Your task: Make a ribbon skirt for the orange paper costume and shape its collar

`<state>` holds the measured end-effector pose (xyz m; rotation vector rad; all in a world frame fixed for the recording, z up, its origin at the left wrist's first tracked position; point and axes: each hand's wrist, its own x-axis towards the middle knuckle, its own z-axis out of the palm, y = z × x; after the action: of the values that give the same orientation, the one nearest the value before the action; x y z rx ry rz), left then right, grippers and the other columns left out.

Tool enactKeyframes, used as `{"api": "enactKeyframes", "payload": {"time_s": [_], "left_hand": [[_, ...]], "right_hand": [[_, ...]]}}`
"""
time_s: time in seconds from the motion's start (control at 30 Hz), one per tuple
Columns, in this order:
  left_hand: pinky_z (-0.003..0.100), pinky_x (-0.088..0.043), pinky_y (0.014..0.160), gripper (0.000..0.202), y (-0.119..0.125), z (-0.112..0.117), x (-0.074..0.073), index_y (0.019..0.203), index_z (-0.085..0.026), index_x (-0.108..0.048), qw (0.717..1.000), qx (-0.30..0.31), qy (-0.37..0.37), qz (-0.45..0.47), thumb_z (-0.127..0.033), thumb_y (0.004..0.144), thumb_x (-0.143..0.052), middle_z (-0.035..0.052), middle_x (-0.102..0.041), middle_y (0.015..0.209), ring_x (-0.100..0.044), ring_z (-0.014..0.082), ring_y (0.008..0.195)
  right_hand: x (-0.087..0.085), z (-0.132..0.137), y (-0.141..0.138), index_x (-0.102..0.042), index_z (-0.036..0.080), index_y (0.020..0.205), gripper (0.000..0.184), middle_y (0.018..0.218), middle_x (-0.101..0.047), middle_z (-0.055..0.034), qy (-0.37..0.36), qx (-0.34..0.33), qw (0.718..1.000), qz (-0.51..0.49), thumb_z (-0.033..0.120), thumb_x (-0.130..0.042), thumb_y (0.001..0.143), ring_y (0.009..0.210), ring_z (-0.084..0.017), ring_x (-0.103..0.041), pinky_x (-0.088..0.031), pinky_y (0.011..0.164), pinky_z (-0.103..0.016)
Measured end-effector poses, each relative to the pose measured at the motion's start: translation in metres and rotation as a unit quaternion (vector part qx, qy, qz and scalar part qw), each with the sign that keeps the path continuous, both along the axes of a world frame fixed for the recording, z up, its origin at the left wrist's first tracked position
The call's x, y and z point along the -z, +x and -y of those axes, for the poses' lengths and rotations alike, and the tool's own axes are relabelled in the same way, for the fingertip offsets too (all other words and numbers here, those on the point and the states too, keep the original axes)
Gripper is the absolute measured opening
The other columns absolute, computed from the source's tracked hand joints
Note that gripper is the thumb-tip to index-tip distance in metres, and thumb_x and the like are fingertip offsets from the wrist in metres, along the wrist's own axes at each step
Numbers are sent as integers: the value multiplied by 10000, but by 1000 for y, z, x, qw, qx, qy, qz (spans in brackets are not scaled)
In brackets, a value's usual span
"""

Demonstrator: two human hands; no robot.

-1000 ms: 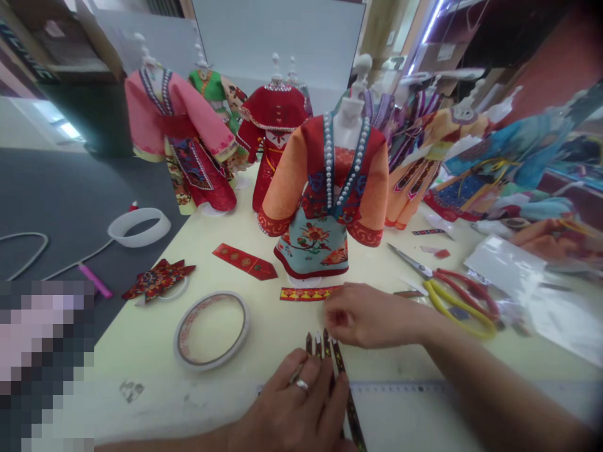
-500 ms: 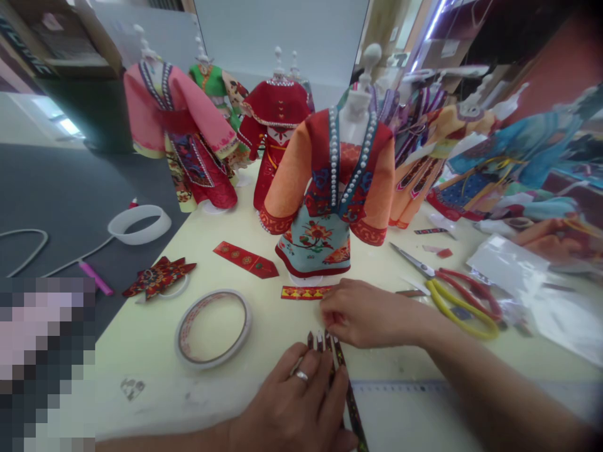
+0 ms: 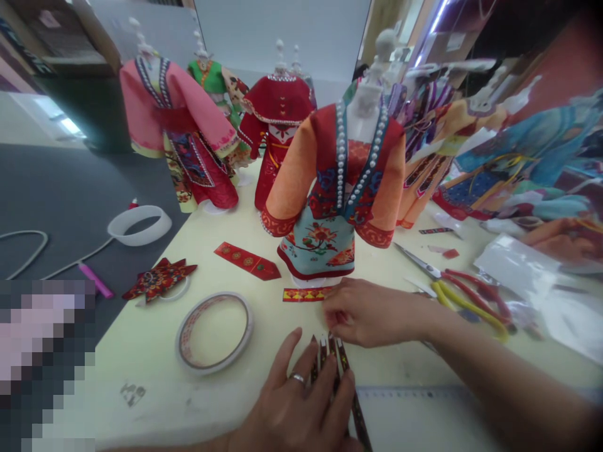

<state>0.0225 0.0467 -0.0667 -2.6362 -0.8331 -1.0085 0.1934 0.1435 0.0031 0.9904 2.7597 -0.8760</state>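
Cream tabletop (image 3: 141, 370) carries a row of miniature robes on white dress forms, the nearest an orange-sleeved robe (image 3: 315, 245) with pearl trim. Along the front lies a metal ruler (image 3: 414, 402), and to the left sits a tape roll (image 3: 181, 339). To the right lie red-handled scissors (image 3: 419, 263) with their blades pointing up and left, overlapping a yellow-handled tool (image 3: 471, 307). Left hand (image 3: 292, 395) lies low near the table's front, its fingers spread apart and its thumb out to the side, over a bunch of patterned paper strips (image 3: 358, 417). Whether it grips them I cannot tell. The strips lie side by side just left of the ruler's end, their long axis running front to back, with 4 pointed tips aimed away from the person, toward the robe. Right hand (image 3: 367, 314) reaches in from the right, its fingers together and curled, just below a red-and-yellow strip (image 3: 306, 294); any pinch is hidden. Compared with 0.5 s earlier, the left fingers have spread wider, and more of the tips show.
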Motion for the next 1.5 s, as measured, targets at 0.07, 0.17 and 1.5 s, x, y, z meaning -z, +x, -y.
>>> {"api": "enactKeyframes", "payload": {"time_s": [0.07,0.17,1.5], "left_hand": [[542,-260,1006,378,0,-1,-3,964,-138,-664,1000,-1,-8,6,-420,883,-424,97,-697,919,-616,274,879],[530,-229,1022,368,0,-2,-7,957,-148,-664,1000,-4,-18,-2,-424,879,-434,84,-695,914,-610,256,866],[588,-151,1056,361,-1,-4,-8,985,-121,-646,999,16,-49,-7,-416,833,-504,85,-687,905,-588,243,851]], "right_hand": [[1,1,1,-563,169,695,87,674,-576,-2,-2,3,1000,-3,135,-485,716,652,-122,-501,-349,614,-233],[1,1,3,-568,166,694,88,667,-575,0,-6,5,1000,-7,132,-490,716,653,-123,-502,-352,620,-235],[0,-2,0,-561,174,678,86,668,-589,-6,18,-35,999,25,142,-487,708,673,-141,-514,-363,643,-253]]}}
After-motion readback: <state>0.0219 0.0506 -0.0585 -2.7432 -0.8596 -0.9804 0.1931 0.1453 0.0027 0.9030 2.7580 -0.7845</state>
